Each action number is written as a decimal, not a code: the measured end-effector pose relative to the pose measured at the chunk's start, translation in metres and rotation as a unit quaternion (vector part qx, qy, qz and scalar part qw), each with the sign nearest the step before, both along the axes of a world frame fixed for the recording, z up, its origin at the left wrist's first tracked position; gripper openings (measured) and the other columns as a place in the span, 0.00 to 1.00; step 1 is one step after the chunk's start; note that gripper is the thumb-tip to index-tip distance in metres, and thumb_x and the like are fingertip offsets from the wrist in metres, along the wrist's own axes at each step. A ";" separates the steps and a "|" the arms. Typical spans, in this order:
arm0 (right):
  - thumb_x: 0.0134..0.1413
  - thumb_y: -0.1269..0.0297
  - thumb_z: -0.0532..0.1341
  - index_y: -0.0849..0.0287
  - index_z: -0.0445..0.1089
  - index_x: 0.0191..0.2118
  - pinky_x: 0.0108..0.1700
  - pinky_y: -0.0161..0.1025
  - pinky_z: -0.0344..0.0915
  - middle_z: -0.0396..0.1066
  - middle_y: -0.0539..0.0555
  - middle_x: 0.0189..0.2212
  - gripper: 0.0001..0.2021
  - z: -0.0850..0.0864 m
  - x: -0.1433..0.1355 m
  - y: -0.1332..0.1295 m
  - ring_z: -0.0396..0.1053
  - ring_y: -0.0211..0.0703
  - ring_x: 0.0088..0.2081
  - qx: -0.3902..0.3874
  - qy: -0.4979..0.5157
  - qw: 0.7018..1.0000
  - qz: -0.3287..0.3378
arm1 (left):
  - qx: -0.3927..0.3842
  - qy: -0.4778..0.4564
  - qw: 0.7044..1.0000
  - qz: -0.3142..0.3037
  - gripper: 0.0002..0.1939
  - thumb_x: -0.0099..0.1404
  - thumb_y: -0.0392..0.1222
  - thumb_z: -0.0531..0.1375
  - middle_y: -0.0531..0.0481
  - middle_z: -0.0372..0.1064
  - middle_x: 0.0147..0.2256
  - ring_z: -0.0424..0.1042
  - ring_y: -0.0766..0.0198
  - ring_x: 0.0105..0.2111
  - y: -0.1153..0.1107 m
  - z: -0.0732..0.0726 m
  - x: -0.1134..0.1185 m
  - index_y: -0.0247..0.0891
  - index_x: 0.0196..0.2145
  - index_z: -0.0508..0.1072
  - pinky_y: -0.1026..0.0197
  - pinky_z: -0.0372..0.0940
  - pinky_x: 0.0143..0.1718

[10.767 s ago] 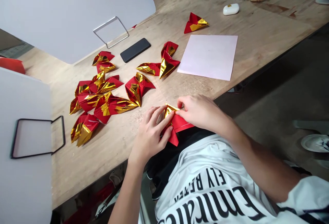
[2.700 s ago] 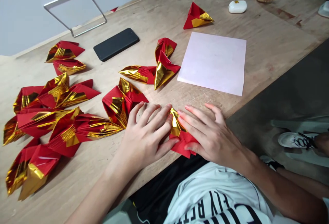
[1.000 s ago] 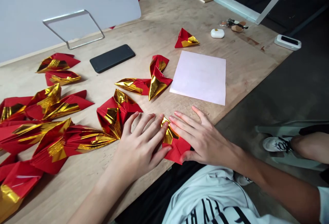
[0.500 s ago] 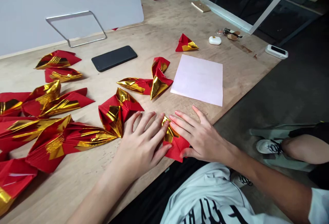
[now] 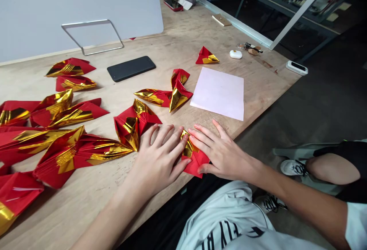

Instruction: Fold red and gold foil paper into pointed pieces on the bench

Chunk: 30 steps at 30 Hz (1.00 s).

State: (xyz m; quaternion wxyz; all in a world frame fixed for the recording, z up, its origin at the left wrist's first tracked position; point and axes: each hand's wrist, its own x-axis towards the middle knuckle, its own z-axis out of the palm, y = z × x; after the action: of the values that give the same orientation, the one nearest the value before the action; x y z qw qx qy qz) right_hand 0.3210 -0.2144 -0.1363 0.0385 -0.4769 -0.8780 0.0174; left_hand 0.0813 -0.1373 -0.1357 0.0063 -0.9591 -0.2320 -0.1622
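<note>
A red and gold folded paper [image 5: 195, 161] lies flat at the near edge of the wooden table, partly covered by both hands. My left hand [image 5: 162, 154] rests palm down over its left side, fingers stretched out and slightly spread. From the right, my right hand [image 5: 219, 148] presses flat on its other side, fingers extended. Just beyond my left fingers stands a folded red and gold paper piece [image 5: 126, 131]. Farther back, more folded paper pieces [image 5: 176, 95] sit together, near a square pale pink sheet [image 5: 219, 93].
Several folded red and gold pieces [image 5: 61, 146] cover the table's left. A black phone [image 5: 132, 68], a small folded piece [image 5: 206, 56], a white earbud case [image 5: 235, 54] and a white device [image 5: 296, 67] lie farther off. A white board [image 5: 80, 5] stands behind. Another person's leg [image 5: 332, 168] shows at right.
The view has shifted slightly, so the table things appear a little lower and displaced. Both hands stay flat on the folded paper, nearly unmoved.
</note>
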 end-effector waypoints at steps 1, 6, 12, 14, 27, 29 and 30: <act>0.69 0.35 0.41 0.67 0.51 0.72 0.74 0.71 0.36 0.46 0.61 0.74 0.42 -0.001 0.001 0.000 0.44 0.58 0.75 0.004 -0.003 1.000 0.005 | 0.001 0.001 1.000 0.001 0.24 0.74 0.54 0.56 0.41 0.69 0.63 0.66 0.37 0.62 0.000 0.000 0.000 0.36 0.59 0.72 0.30 0.56 0.63; 0.68 0.35 0.38 0.70 0.46 0.73 0.73 0.73 0.27 0.44 0.63 0.74 0.44 0.001 0.006 -0.003 0.43 0.58 0.75 0.033 -0.019 0.999 0.031 | 0.002 0.004 1.000 0.003 0.23 0.75 0.54 0.54 0.42 0.69 0.63 0.66 0.37 0.63 -0.001 0.001 0.002 0.36 0.57 0.74 0.29 0.55 0.64; 0.69 0.36 0.40 0.72 0.53 0.71 0.74 0.68 0.22 0.50 0.65 0.72 0.43 0.007 0.009 -0.016 0.46 0.56 0.74 0.030 -0.020 0.999 0.016 | -0.003 0.003 1.000 0.006 0.23 0.76 0.55 0.53 0.42 0.69 0.63 0.65 0.37 0.63 -0.002 0.002 0.002 0.37 0.57 0.74 0.28 0.55 0.64; 0.70 0.37 0.42 0.73 0.54 0.70 0.75 0.67 0.24 0.50 0.65 0.72 0.42 0.007 0.008 -0.018 0.47 0.55 0.74 0.020 -0.022 1.000 0.003 | -0.002 0.007 1.000 0.006 0.23 0.76 0.54 0.53 0.41 0.68 0.64 0.65 0.37 0.63 -0.002 0.003 0.002 0.37 0.57 0.74 0.28 0.55 0.64; 0.72 0.40 0.43 0.68 0.71 0.58 0.68 0.75 0.48 0.72 0.66 0.60 0.36 0.009 0.000 -0.022 0.67 0.62 0.63 0.101 0.132 0.986 -0.003 | 0.058 -0.020 0.998 -0.005 0.11 0.72 0.44 0.60 0.42 0.77 0.44 0.72 0.46 0.46 -0.005 0.007 -0.002 0.35 0.45 0.78 0.36 0.64 0.58; 0.73 0.45 0.50 0.69 0.73 0.55 0.66 0.72 0.54 0.74 0.67 0.57 0.30 0.006 -0.003 -0.026 0.70 0.62 0.59 0.113 0.142 0.983 0.002 | 0.060 -0.027 0.998 0.002 0.05 0.69 0.38 0.62 0.45 0.76 0.39 0.71 0.49 0.42 -0.005 0.007 -0.002 0.36 0.40 0.77 0.39 0.66 0.55; 0.72 0.49 0.53 0.69 0.73 0.55 0.65 0.70 0.57 0.75 0.67 0.56 0.26 0.004 -0.004 -0.028 0.71 0.61 0.59 0.118 0.141 0.983 0.003 | 0.056 -0.033 0.998 0.003 0.03 0.68 0.36 0.62 0.45 0.76 0.38 0.70 0.49 0.42 -0.005 0.006 -0.002 0.36 0.39 0.76 0.39 0.66 0.53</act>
State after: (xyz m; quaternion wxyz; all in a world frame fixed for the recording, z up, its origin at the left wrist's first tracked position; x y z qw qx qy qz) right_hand 0.3166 -0.2428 -0.1325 0.2178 -0.4595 -0.8609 -0.0188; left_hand 0.0791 -0.1423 -0.1293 0.0531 -0.9505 -0.2257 -0.2069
